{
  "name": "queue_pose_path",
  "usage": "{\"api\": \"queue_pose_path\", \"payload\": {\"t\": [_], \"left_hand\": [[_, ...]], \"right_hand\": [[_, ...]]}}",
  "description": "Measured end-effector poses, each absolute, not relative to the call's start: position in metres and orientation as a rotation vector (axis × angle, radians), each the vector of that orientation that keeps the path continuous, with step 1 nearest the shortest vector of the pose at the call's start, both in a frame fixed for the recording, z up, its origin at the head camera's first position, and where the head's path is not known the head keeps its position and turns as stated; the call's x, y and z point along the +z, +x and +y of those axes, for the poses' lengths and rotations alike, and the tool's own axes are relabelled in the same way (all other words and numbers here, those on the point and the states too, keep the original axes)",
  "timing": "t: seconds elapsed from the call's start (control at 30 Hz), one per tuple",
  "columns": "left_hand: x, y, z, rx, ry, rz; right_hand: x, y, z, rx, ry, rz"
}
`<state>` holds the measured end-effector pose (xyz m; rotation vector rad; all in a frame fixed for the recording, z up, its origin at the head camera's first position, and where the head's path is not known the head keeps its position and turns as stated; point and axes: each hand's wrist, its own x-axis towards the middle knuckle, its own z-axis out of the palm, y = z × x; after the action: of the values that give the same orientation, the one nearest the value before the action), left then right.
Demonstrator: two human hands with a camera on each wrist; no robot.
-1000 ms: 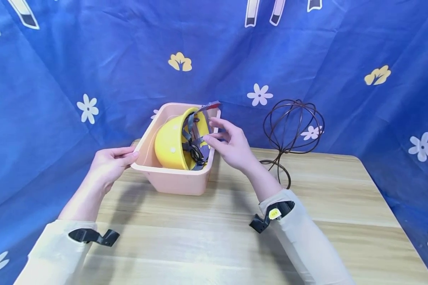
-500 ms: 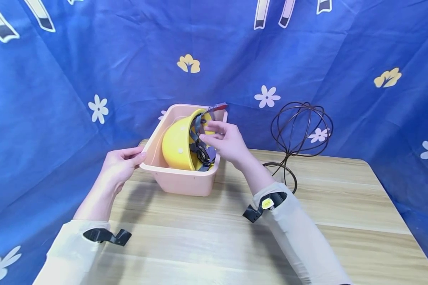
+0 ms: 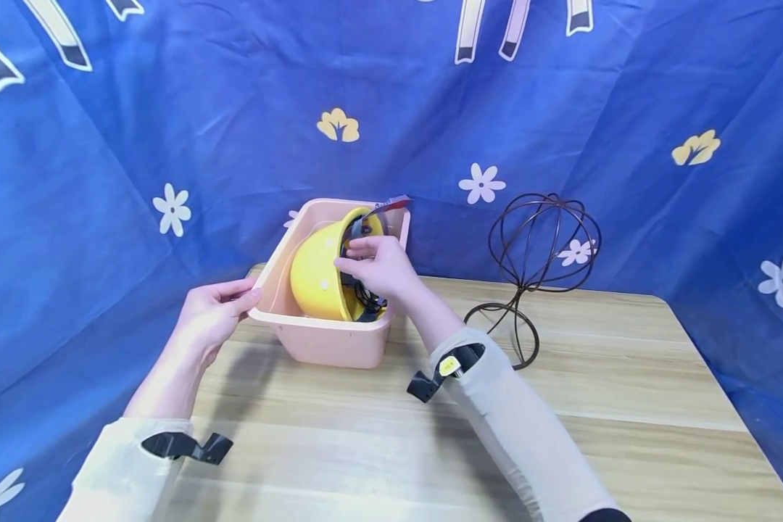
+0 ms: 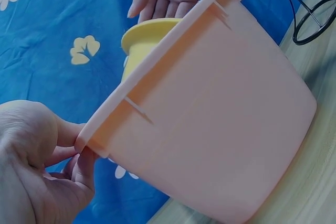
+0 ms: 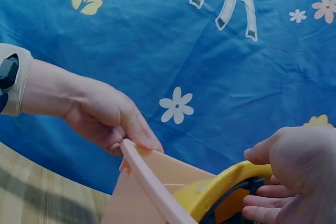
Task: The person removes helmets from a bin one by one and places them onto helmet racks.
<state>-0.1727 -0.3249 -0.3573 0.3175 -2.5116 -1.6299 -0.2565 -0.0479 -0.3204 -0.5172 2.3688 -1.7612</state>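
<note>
A pink plastic bin (image 3: 339,344) stands tilted on the table, with a yellow hard hat (image 3: 316,272) lying on its side inside it. My left hand (image 3: 215,312) pinches the bin's near left corner at the rim, thumb on top. At the hat's rim is my right hand (image 3: 381,268), its thumb by the edge and its fingers, fairly straight, reaching over the hollow side. The right wrist view shows that hand (image 5: 299,177) beside the yellow rim (image 5: 231,182). Dark straps and a black cord (image 3: 367,297) fill the hat's inside, partly hidden by the hand.
To the right of the bin, a dark brown wire stand (image 3: 522,283) with a round cage top rises from the wooden table (image 3: 594,377). A blue patterned cloth (image 3: 404,109) hangs behind and at both sides. A red-ended strap (image 3: 394,204) sticks out over the bin's back rim.
My right hand has moved left from the bin's right side, across the hat's opening to its rim. The left hand keeps its pinch on the bin's corner. The head view has shifted slightly.
</note>
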Motion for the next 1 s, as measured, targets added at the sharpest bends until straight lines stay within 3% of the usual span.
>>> {"api": "queue_pose_path", "payload": {"t": [0.5,1.0], "left_hand": [[-0.354,-0.171,-0.323,-1.649,0.312,-2.494],[-0.358,-0.173,-0.325,-1.646,0.290,-2.481]], "right_hand": [[-0.320,-0.253,-0.072,-1.831,-0.266,2.133],[-0.320,-0.252,-0.060,-1.806,-0.516,2.270]]}}
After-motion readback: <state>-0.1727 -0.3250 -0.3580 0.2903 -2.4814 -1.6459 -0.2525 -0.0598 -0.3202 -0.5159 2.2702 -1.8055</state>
